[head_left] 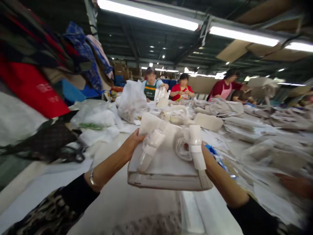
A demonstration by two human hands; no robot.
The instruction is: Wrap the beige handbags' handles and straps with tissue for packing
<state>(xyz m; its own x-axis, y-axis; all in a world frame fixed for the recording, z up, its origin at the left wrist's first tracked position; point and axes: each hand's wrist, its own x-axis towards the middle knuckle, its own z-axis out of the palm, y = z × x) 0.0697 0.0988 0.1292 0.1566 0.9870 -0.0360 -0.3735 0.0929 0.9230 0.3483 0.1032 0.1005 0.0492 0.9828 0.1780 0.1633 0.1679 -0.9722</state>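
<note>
A cream-white handbag (168, 164) is held up before me, tilted, with its base edge toward me. Wrapped straps (149, 151) hang over its front, and a coiled white cord or strap (183, 149) lies between them. My left hand (135, 142) is closed on the bag's upper left side, thumb on the near face. On the right side, my right hand (204, 155) grips the bag, its fingers mostly hidden behind a wrapped strap. Below the bag lies a white work surface (117, 199).
Piles of pale bag pieces (259, 127) cover the table to the right. A clear plastic bag (132, 101) stands beyond. Clothes (85, 55) and a red bag (36, 88) hang at left, above a dark brown bag (51, 140). Several people (182, 89) work across the table.
</note>
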